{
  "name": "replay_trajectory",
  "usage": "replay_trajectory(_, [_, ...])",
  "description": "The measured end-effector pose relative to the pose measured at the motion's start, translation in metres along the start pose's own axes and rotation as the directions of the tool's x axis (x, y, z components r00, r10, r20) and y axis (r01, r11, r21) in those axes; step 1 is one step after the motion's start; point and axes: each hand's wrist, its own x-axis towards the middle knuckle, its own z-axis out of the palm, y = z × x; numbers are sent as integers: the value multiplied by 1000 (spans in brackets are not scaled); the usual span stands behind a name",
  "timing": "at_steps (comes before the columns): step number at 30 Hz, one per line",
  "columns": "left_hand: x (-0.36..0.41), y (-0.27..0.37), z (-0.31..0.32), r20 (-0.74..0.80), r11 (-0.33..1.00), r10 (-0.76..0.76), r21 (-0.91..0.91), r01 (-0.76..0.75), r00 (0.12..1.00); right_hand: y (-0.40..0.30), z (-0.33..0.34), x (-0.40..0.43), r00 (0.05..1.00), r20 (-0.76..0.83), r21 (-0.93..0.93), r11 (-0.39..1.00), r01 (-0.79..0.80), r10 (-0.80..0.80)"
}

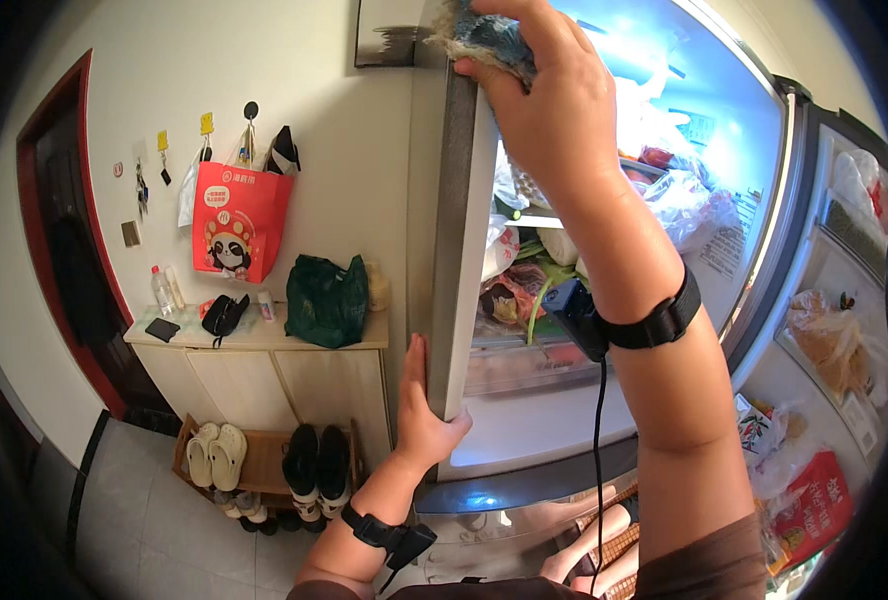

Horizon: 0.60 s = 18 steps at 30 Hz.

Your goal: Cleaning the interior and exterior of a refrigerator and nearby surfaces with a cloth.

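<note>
At the top, my right hand (556, 97) grips a damp, bluish-grey cloth (493, 37) against the upper front edge of the refrigerator cabinet (460, 150). Lower down, my left hand (429, 424) rests on the same side wall, fingers up along the outer side and thumb towards the front edge; it holds nothing loose. Inside the lit refrigerator are plastic bags (688, 210), leafy vegetables (541, 262) and a clear drawer (519, 367). Each of my forearms wears a black strap with a small device and a cable.
The open refrigerator door (804, 360) at the right holds bagged food on its shelves. To the left are a shoe cabinet (339, 375) with a dark green bag (328, 300), a hanging red paper bag (238, 221), and a wooden shoe rack (264, 457) with shoes.
</note>
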Motion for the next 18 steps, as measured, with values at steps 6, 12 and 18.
replay_trajectory(6, [4, -4, 0, -6, 998, 36, -51, -36, 999, -28, -12, -77, 967, 248, -7, 998, -62, 62])
replay_trajectory(12, [5, -1, 1, -7, 999, 50, -7, -50, 999, -45, -30, -136, 923, 385, 159, 984, -80, 12])
replay_trajectory(18, [0, -6, 1, -5, 999, -29, -41, 28, 1000, -23, -9, -73, 959, 277, -42, 998, -56, 66])
